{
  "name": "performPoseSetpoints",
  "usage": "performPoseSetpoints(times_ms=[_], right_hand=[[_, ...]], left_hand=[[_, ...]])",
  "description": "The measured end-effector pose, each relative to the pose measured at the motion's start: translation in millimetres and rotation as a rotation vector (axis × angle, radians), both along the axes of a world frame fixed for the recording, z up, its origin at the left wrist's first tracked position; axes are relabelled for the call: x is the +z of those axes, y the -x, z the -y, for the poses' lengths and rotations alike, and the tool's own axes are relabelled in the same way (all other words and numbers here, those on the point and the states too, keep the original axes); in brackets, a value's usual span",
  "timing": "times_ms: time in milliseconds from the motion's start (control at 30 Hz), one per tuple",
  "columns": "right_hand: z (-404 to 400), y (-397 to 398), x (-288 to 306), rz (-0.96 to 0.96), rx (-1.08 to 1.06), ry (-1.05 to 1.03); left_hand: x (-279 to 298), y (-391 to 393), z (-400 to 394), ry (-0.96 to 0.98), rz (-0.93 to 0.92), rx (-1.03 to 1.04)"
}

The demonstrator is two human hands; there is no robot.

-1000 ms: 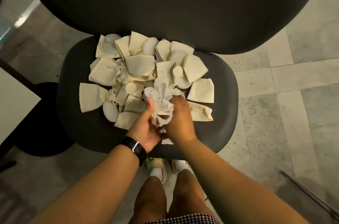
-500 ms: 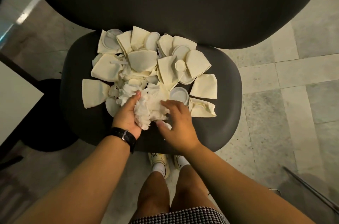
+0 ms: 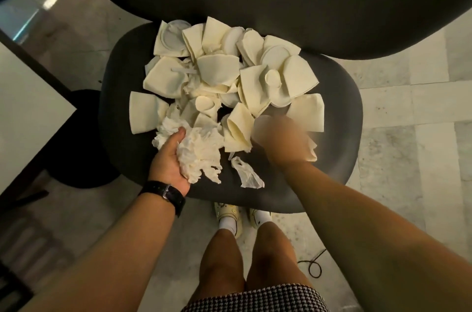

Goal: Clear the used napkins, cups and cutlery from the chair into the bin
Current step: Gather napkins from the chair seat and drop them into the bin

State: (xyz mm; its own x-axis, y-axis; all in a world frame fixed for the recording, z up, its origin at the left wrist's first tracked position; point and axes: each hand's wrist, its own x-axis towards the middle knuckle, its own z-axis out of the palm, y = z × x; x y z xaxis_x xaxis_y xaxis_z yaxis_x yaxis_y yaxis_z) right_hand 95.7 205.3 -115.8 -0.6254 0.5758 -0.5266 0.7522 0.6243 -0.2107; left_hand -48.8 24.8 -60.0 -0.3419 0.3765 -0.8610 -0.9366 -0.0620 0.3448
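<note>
Pale marble-tiled floor [image 3: 421, 112], dim warm light, white tabletop [image 3: 23, 107] at left

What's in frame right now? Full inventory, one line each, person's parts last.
chair: one, dark grey, centre, seat under the litter, backrest beyond
folded napkins: many, cream, heaped on the seat
round lids or cups: several, off-white, mixed into the heap; exact count unclear
crumpled tissue wad: one, white, front left of seat
torn tissue scrap: one, white, front edge of seat, lying alone
table: one, pale top with dark edge, far left
floor tiles: grey-beige, all round
cable: one, black, on floor by right leg
left hand: grips the wad, black watch on wrist
right hand: motion-blurred over the heap's right side; grip unclear
</note>
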Motion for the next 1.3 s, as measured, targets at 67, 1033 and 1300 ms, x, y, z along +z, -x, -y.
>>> performPoseSetpoints(times_ms=[67, 1033, 1300], right_hand=[[2.6, -2.1, -2.0, 0.006, 0.037, -0.069], [78.8, -13.3, -0.3, 0.066, -0.051, 0.437], [44.8, -8.3, 41.1, -0.073, -0.315, 0.485]], left_hand=[[-5.1, -1.8, 4.8, 0.036, 0.028, 0.014], [-21.1, -25.8, 31.0, 0.111, 0.06, 0.062], [9.0, -28.4, 39.7, 0.101, 0.043, 0.07]])
